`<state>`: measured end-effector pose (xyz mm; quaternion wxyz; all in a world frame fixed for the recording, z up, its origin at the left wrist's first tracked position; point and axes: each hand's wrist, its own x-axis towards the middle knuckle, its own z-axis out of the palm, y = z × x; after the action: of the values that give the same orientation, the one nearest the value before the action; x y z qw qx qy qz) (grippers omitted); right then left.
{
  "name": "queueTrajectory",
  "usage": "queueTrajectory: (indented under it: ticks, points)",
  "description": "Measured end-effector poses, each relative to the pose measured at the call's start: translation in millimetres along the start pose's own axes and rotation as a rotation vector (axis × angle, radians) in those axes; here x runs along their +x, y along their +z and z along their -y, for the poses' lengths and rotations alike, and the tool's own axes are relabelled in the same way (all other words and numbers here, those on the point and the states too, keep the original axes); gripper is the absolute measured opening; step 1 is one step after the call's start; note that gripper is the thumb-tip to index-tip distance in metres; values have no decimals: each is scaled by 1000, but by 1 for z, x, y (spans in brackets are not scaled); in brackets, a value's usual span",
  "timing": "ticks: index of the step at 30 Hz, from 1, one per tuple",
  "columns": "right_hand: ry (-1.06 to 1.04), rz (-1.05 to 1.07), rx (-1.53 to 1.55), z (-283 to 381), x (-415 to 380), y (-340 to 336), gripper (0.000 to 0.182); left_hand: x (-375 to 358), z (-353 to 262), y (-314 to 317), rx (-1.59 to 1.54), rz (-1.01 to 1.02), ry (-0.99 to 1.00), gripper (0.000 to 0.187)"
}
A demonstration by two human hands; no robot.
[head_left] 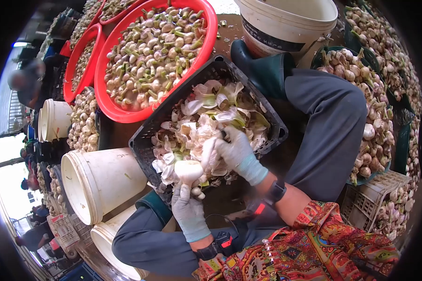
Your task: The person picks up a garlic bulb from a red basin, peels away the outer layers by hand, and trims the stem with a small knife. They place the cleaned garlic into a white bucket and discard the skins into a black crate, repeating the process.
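My left hand [188, 213], in a pale glove, is closed round a white garlic bulb [189, 171] held above the near side of a black crate [139, 136]. My gloved right hand [239, 152] is closed just right of the bulb, apart from it. A small dark piece [225, 136] shows at its fingers; what it belongs to is hidden. A pale strip of garlic skin [208, 152] hangs beside those fingers. Loose garlic skins [215, 105], white and greenish, heap up in the crate beneath both hands.
A red tub [212, 44] of garlic bulbs in water stands beyond the crate. White buckets [110, 180] lie or stand to the left, and another white bucket [290, 28] is at the top right. Garlic heaps [373, 117] line the right side. My bent legs flank the crate.
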<state>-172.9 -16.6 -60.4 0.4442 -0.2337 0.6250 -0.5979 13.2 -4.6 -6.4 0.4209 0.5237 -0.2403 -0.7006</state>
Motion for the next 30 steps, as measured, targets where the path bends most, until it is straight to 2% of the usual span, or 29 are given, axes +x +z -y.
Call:
queueTrajectory:
  ticks: [2, 4, 6, 8, 9, 10, 11, 12, 14, 16, 17, 18, 19, 20, 21, 22, 23, 24, 26, 28, 30]
  points:
    - [96, -82, 231, 6, 12, -12, 14, -3, -4, -2, -232, 91, -32, 31]
    - [231, -149, 288, 6, 18, -25, 17, -5, -6, -6, -309, 76, -57, 29]
    - [172, -35, 36, 6, 11, -28, 20, -2, -5, -11, -579, 269, -151, 29]
    - [11, 69, -367, -7, 6, -25, 32, -3, -7, -5, -650, 288, -151, 29]
    - [-149, 29, -405, 5, -1, -21, 36, -5, -10, -3, -714, 294, -148, 29]
    - [-198, 41, -450, -5, 2, -18, 36, -7, -15, -1, -795, 324, -160, 29]
    - [-200, 75, -311, -12, 3, -19, 37, -9, -18, -4, -847, 324, -115, 29]
    - [-194, 51, -437, -22, 10, -21, 33, -11, -24, -9, -892, 322, -60, 28]
    - [-39, 99, -204, 2, 5, -15, 28, -21, -49, -13, -979, 237, 60, 26]
    - [30, 137, -164, -2, 6, -18, 27, -36, -83, -30, -1060, 168, 247, 21]
    - [25, 160, -168, -4, 8, -19, 28, -41, -103, -46, -1165, 231, 330, 21]
    - [-90, 144, -213, -4, 7, -17, 27, -44, -122, -69, -1142, 254, 506, 21]
    - [-236, 100, -254, -6, 8, -13, 26, -45, -146, -87, -1229, 364, 656, 25]
    - [-83, 128, -463, -3, 7, -21, 28, -43, -165, -114, -1235, 296, 783, 35]
    - [-123, 107, -457, -1, 5, -19, 27, -47, -181, -88, -1211, 254, 943, 46]
    - [-210, 83, -403, -5, 3, -17, 26, -37, -196, -87, -1185, 269, 931, 55]
    - [-132, 78, -396, 0, 1, -13, 25, -22, -208, -70, -1005, 302, 896, 57]
    - [-65, 101, -397, 5, -2, -11, 24, 10, -223, -89, -842, 312, 787, 54]
    - [-29, 143, -517, 10, -2, -9, 24, 73, -227, -46, -261, 49, 794, 46]
    - [-94, 122, -464, 5, -1, -7, 27, 134, -219, 6, 35, -45, 559, 35]
    - [-47, 105, -308, 4, 1, -7, 27, 197, -207, 34, 330, 35, 300, 29]
